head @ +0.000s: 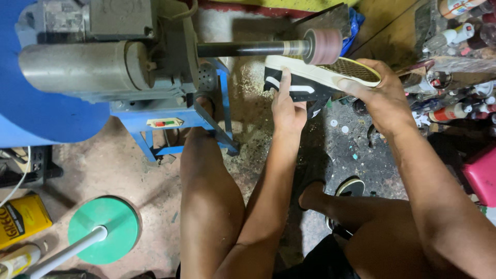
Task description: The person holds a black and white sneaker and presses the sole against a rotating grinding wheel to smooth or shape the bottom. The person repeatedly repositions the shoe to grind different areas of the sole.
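A black sneaker point(297, 89) with white stripes and a cream sole is held sole-up under a pink sanding drum point(323, 46) on the end of a dark shaft. The sole's edge touches the drum. My left hand point(287, 107) grips the shoe's heel side from below. My right hand point(380, 93) holds the toe end, fingers over the patterned sole.
A grey motor point(82, 64) on a blue stand point(170, 121) drives the shaft. A green round base with a white pole point(103, 230) and a yellow can point(23, 217) lie at lower left. Bottles and clutter point(460, 62) crowd the right. My bare legs fill the lower middle.
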